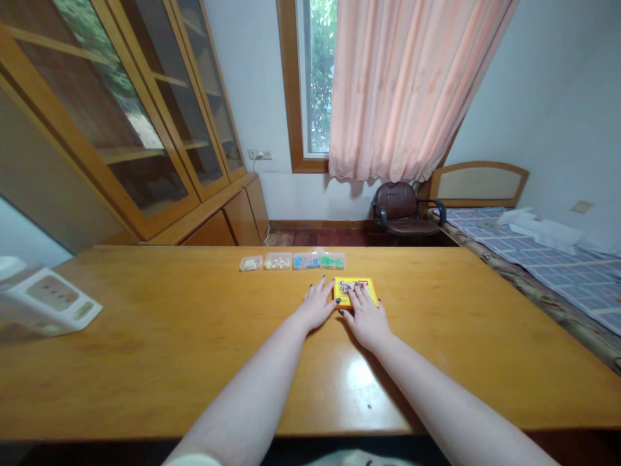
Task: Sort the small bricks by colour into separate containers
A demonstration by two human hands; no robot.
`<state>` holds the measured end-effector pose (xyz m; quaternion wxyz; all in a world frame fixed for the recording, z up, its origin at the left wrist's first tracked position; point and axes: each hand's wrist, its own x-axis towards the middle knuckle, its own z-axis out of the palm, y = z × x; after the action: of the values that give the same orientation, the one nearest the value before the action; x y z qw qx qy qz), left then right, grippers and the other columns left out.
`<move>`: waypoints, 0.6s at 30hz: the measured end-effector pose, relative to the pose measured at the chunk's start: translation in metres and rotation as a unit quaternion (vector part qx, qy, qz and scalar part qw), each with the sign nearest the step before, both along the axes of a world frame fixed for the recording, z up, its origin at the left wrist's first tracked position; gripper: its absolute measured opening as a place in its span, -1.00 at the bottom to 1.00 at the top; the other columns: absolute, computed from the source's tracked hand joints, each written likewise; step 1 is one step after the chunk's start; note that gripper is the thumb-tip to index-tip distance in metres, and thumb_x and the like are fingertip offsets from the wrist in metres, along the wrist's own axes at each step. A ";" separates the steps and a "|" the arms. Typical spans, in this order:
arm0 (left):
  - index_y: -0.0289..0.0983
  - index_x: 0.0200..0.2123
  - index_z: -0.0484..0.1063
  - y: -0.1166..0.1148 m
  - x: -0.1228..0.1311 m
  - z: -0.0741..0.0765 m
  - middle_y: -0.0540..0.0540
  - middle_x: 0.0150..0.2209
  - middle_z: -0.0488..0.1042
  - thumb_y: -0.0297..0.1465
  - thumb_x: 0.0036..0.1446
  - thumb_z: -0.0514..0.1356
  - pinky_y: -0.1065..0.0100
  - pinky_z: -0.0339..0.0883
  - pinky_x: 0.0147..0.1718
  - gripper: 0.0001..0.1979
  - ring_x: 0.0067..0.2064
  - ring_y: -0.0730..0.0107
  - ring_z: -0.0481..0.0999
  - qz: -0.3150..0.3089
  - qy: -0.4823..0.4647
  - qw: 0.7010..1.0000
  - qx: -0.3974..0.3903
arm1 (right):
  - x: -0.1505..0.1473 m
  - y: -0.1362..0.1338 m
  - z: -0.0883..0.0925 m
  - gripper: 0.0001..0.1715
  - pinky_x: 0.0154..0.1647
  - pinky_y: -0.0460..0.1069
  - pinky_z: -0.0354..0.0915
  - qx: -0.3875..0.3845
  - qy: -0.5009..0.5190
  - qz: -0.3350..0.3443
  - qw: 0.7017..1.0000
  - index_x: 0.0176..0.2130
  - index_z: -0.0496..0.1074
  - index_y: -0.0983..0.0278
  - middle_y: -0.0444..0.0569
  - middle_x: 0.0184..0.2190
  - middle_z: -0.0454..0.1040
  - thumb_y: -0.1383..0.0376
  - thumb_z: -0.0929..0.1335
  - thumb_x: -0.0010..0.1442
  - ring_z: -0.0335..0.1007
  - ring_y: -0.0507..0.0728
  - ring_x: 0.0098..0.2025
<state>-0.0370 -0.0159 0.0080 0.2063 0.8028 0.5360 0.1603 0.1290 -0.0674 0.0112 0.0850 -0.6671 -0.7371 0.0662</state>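
A flat yellow box [367, 283] with printing on its top lies on the wooden table [194, 362]. My right hand [366, 317] rests over the box, its fingers spread on the lid and the thumb at the near edge. Against the box's left side is my left hand [317, 305], palm down on the table with fingers apart and the thumb at the box's near left corner. Beyond the hands stand small clear trays in a row: one with pale pieces [251, 263], one with cream pieces [278, 261], one with blue pieces [306, 261] and one with green pieces [332, 261].
At the table's left end lies a white container [53, 301]. Behind the table are a glass-fronted cabinet [194, 194], a dark red armchair [400, 207] and a pink curtain [398, 84]. A bed [548, 239] stands at the right.
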 end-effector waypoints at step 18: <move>-0.21 0.25 0.07 0.010 -0.035 0.009 -0.25 0.30 -0.04 -0.14 -0.14 0.29 0.10 -0.05 0.23 -0.12 0.29 0.02 0.01 -0.045 -0.005 0.999 -0.015 | 0.028 0.042 0.005 -0.06 0.23 0.37 -0.35 0.010 0.099 0.051 0.994 0.26 0.03 0.32 0.24 0.26 0.06 -0.01 0.34 0.03 -0.11 0.32 0.30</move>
<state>-0.0724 -0.0055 0.0168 0.2276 0.8224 0.5004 0.1466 0.1570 -0.0250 0.0161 0.1608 -0.6178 -0.7589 0.1289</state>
